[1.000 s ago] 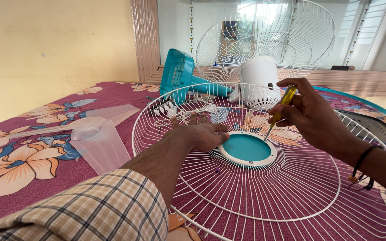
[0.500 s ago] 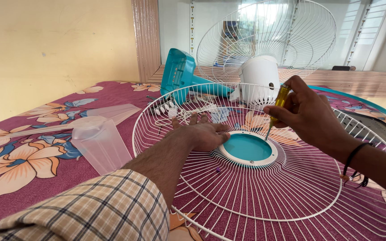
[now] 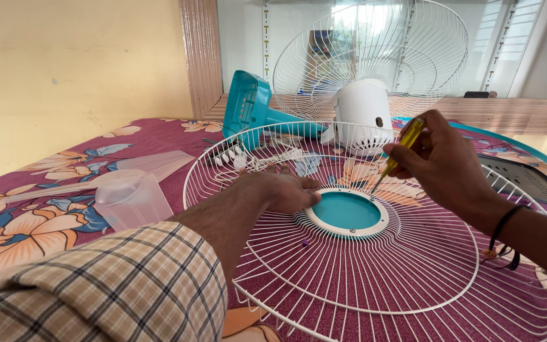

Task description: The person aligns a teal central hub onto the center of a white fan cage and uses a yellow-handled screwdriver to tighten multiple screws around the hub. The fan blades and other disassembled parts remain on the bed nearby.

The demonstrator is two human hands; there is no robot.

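Observation:
A white wire fan guard (image 3: 324,278) lies flat on the flowered cloth, with a teal round centre cap (image 3: 347,211) in a white ring. My left hand (image 3: 281,191) rests flat on the wires just left of the cap, fingers spread. My right hand (image 3: 441,161) grips a yellow-handled screwdriver (image 3: 401,147), its tip touching the cap's far right rim.
Behind the guard stand a white fan motor housing (image 3: 363,114) with a second wire guard (image 3: 375,54) and a teal fan base (image 3: 251,107). Clear plastic fan blades (image 3: 128,190) lie at left. A dark grille (image 3: 527,180) with a teal ring sits at right. A mirror leans at the back.
My right hand has twisted the screwdriver back and forth at the cap's rim. The view has shifted slightly; my left hand has stayed on the guard.

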